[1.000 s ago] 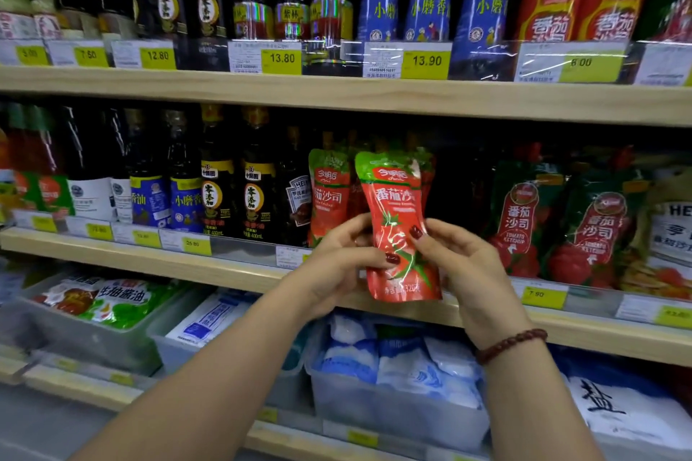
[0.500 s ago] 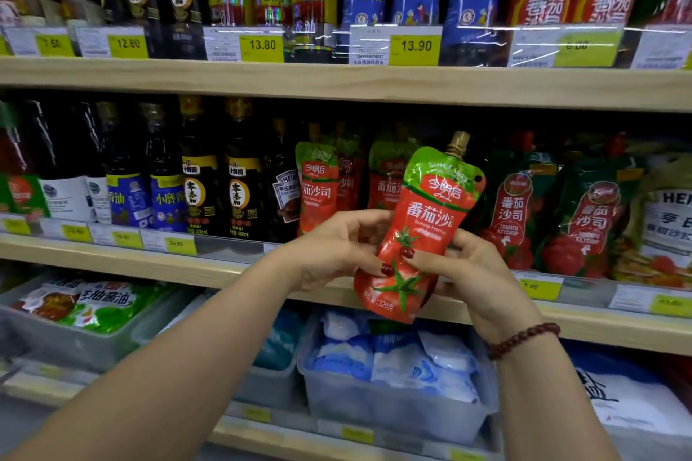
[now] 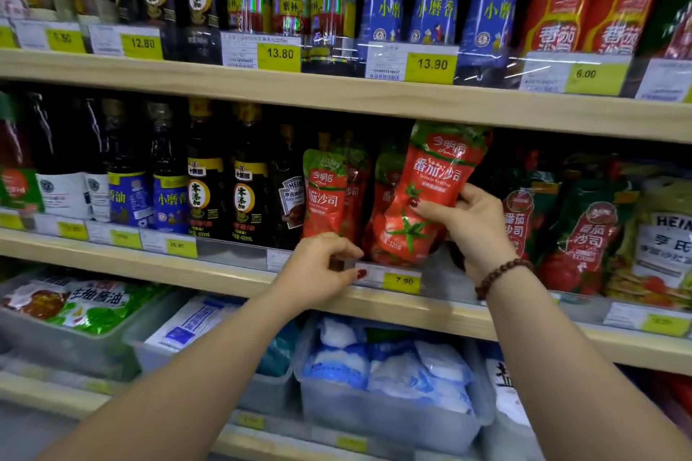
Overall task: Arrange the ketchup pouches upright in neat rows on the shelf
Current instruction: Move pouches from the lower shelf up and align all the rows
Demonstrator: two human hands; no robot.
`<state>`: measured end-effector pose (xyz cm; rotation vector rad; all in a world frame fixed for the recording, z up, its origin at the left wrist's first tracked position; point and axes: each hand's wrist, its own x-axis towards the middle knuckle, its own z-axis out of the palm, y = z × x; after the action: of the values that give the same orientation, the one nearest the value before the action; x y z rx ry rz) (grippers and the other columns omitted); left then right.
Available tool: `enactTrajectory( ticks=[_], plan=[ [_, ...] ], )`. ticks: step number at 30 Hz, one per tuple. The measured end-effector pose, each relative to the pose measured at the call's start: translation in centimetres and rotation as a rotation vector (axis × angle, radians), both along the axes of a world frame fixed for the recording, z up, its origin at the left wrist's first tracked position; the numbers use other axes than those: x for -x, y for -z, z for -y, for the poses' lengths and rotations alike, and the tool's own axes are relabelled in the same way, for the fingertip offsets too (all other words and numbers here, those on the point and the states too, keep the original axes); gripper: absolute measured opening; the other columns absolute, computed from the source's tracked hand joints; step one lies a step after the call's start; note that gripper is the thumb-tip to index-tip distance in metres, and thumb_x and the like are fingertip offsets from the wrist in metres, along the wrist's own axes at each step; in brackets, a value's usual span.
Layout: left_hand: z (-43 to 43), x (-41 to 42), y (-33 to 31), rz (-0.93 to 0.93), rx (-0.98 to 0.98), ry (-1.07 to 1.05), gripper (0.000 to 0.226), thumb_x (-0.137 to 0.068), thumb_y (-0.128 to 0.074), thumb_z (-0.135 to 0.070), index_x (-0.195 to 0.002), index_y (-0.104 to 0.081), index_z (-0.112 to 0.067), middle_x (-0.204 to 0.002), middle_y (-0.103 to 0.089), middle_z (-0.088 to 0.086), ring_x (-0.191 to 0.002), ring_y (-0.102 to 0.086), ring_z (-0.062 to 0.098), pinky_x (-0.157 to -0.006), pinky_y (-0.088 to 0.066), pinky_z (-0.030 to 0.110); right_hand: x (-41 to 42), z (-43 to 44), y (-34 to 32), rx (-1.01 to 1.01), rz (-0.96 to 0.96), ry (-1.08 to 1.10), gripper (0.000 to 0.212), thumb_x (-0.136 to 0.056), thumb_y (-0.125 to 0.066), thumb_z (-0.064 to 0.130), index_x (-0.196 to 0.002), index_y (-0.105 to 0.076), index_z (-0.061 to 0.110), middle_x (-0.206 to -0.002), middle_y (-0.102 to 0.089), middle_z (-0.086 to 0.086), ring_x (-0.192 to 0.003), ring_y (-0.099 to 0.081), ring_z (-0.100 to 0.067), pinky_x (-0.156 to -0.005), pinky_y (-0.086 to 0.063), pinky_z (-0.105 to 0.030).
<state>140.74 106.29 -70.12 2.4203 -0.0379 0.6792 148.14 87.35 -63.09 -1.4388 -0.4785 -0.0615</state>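
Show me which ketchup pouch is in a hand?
The tilted front pouch, pinched by the right hand. The red pouch left of it stands upright on the shelf; the left hand grips the price strip.

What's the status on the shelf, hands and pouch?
Left hand grips price rail. Right hand holds ketchup pouch, tilted, base at shelf edge. Other pouches crowd behind it.

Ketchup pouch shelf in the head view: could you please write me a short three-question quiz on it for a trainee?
1. True or false: the right hand grips the tilted ketchup pouch.
2. What does the left hand grip? A) the price rail B) a dark bottle C) a salt bag
3. Fill in: the yellow price tag below the held pouch reads ____.
Key: 1 true; 2 A; 3 7.90
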Motion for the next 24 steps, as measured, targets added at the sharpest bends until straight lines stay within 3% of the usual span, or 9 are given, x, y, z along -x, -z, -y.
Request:
enactTrajectory(
  ticks=[4,8,13,16,21,24],
  plan=[
    [0.2,-0.7,0.3,0.058,0.003,-0.066,0.028,-0.075,-0.072,-0.025,-0.103,-0.067,-0.027,-0.08,-0.054,-0.024,-0.092,-0.045,0.008,-0.074,-0.032,0.019,-1.6,-1.0,0.1,0.042,0.037,0.017,0.034,-0.063,-0.081,0.003,-0.087,-0.063,0.021,-0.091,-0.071,0.0,-0.082,-0.069,-0.011,-0.069,-0.054,-0.026],
    [0.4,-1.3,0.9,0.087,0.035,-0.1,0.011,-0.075,-0.071,-0.025,-0.085,-0.072,-0.027,-0.078,-0.054,-0.018,-0.089,-0.046,0.008,-0.074,-0.033,0.021,-2.7,-1.6,0.7,0.164,0.091,-0.036,0.038,-0.061,-0.083,0.007,-0.09,-0.065,0.022,-0.089,-0.07,0.005,-0.076,-0.068,-0.001,-0.062,-0.052,-0.018],
    [0.6,-1.5,2.0,0.166,0.106,-0.117,0.009,-0.072,-0.073,-0.019,-0.073,-0.07,-0.028,-0.074,-0.048,-0.018,-0.079,-0.045,-0.003,-0.066,-0.032,0.006,-3.7,-1.9,1.7,0.265,0.109,-0.106,0.041,-0.061,-0.083,0.012,-0.096,-0.065,0.024,-0.095,-0.07,0.007,-0.084,-0.067,-0.002,-0.065,-0.052,-0.019],
    [0.8,-1.8,2.2,0.18,0.124,-0.139,0.011,-0.071,-0.075,-0.021,-0.067,-0.067,-0.027,-0.073,-0.049,-0.017,-0.079,-0.044,-0.005,-0.064,-0.031,0.008,-4.1,-2.0,2.0,0.258,0.124,-0.124,0.039,-0.063,-0.082,0.013,-0.093,-0.064,0.028,-0.094,-0.069,0.01,-0.082,-0.067,0.001,-0.062,-0.052,-0.014],
    [0.9,-2.3,2.6,0.21,0.13,-0.151,0.012,-0.072,-0.076,-0.019,-0.067,-0.067,-0.025,-0.074,-0.05,-0.016,-0.08,-0.044,-0.001,-0.066,-0.034,0.015,-4.8,-2.2,2.7,0.251,0.118,-0.127,0.036,-0.068,-0.078,0.012,-0.092,-0.06,0.031,-0.096,-0.066,0.012,-0.087,-0.064,-0.001,-0.069,-0.051,-0.019],
    [1.0,-2.3,2.8,0.252,0.131,-0.157,0.013,-0.07,-0.076,-0.015,-0.066,-0.066,-0.023,-0.072,-0.049,-0.015,-0.078,-0.043,0.002,-0.065,-0.034,0.015,-5.1,-2.3,3.6,0.256,0.117,-0.15,0.036,-0.069,-0.078,0.007,-0.092,-0.061,0.029,-0.095,-0.067,0.01,-0.081,-0.066,0.002,-0.062,-0.052,-0.014]
  ],
)
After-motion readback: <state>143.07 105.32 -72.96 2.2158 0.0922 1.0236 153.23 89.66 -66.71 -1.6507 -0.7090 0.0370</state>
